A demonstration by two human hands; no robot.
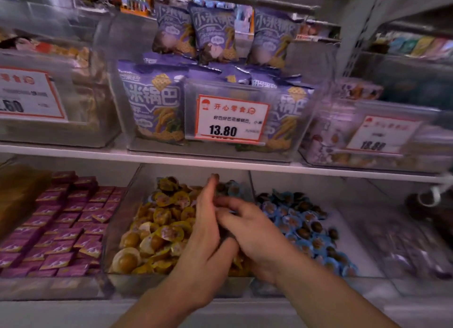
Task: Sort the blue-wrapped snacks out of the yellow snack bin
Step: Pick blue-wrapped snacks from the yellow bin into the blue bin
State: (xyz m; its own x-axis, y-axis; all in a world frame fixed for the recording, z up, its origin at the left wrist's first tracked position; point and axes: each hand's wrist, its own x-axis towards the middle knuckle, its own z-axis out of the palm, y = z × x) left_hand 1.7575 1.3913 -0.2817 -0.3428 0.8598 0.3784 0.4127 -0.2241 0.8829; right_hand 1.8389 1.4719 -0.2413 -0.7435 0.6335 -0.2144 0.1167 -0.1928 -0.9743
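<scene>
The clear yellow snack bin (171, 284) sits mid lower shelf, heaped with round yellow-wrapped snacks (166, 219). A few blue-wrapped snacks (232, 189) lie at its back right corner. My left hand (208, 229) stands on edge over the bin's right side, fingers straight and pointing away, palm facing right. My right hand (252, 229) lies palm down against it, fingers reaching into the left palm. Both hands are blurred, and whatever is between them is hidden.
Right of the yellow bin, another bin holds a heap of blue-wrapped snacks (301, 229). A bin of purple packets (63, 224) is on the left. The white shelf board (147, 156) overhangs closely, carrying bins of purple bags (152, 107) and price cards (230, 119).
</scene>
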